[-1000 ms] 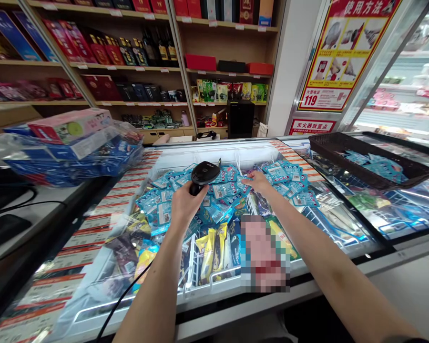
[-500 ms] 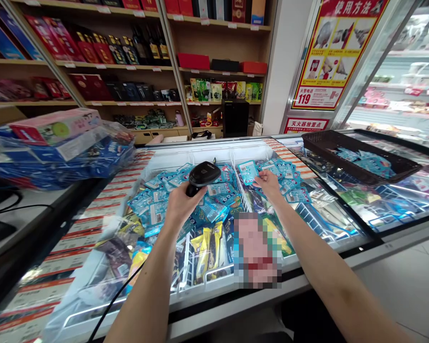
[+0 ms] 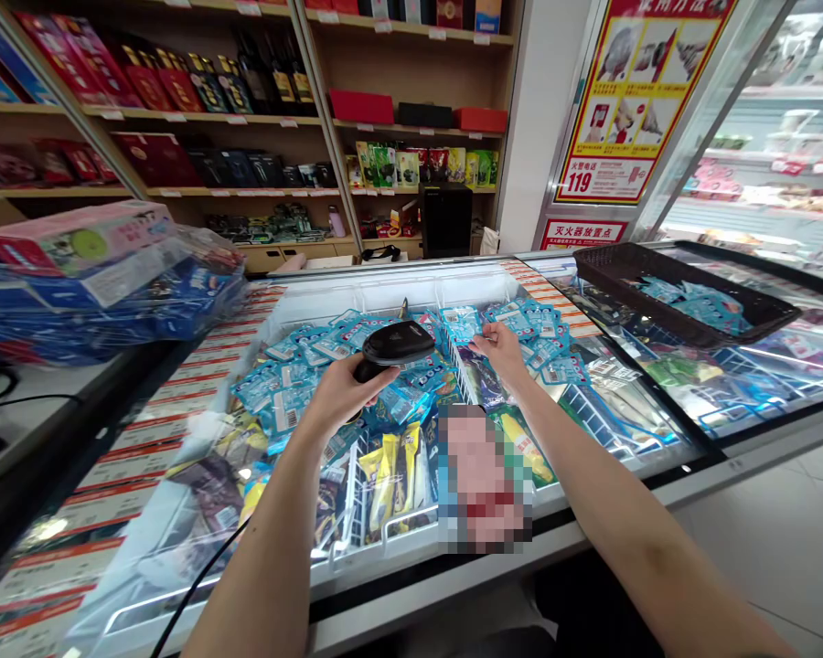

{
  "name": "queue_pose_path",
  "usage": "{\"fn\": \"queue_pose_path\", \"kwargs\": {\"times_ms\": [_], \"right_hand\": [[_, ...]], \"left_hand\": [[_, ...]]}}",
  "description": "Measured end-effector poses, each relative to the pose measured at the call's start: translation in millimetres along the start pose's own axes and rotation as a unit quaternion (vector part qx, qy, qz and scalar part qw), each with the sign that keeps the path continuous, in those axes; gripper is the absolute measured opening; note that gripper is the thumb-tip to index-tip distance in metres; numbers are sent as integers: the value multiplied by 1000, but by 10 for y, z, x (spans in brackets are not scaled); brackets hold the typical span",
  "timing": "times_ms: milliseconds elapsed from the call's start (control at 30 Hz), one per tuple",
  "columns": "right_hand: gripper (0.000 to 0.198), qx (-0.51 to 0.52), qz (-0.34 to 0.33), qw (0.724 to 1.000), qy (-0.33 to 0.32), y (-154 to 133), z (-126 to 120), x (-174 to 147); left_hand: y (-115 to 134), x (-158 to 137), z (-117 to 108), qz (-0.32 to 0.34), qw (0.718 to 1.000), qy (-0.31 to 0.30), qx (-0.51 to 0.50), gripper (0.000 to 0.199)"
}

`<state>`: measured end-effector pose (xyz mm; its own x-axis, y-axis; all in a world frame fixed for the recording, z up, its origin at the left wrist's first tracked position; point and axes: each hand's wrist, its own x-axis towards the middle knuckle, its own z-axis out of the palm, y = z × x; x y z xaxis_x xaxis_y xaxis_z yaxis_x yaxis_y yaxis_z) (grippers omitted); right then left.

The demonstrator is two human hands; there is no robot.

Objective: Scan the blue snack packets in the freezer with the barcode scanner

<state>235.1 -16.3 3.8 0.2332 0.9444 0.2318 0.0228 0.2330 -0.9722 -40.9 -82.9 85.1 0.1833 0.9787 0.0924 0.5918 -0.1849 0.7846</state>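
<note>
My left hand [image 3: 339, 395] is closed around the handle of a black handheld barcode scanner [image 3: 399, 342], whose head is turned to the right. Between the fingertips of my right hand [image 3: 504, 355] is the edge of a small blue packet [image 3: 460, 323] with a white barcode label facing up. Under and left of the scanner, many similar blue packets [image 3: 281, 388] lie spread over the glass top of a chest freezer. More blue packets [image 3: 552, 338] sit to the right of my right hand. A blurred-out pink object [image 3: 480, 475] rests near the front edge.
Yellow wrapped items [image 3: 390, 471] show through the glass among white wire dividers. At the right stands a dark brown basket [image 3: 610, 265] with some blue packets inside. Plastic-wrapped boxes [image 3: 102, 283] are stacked at left. The scanner's black cable [image 3: 202, 580] runs past my left forearm.
The packet in my right hand has moved slightly left, toward the scanner, and lies flatter. The scanner has tipped and turned to the right. The whole view has shifted a little.
</note>
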Motion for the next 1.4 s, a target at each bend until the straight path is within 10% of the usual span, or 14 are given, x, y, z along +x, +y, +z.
{"fn": "queue_pose_path", "kwargs": {"times_ms": [900,1400], "right_hand": [[41,-84,-22,996,4,-42,-104,26],[35,-538,-126,809,200,-175,-606,80]], "left_hand": [[-32,20,60,-14,1000,15,-11,48],[-147,132,50,8,980,122,155,48]]}}
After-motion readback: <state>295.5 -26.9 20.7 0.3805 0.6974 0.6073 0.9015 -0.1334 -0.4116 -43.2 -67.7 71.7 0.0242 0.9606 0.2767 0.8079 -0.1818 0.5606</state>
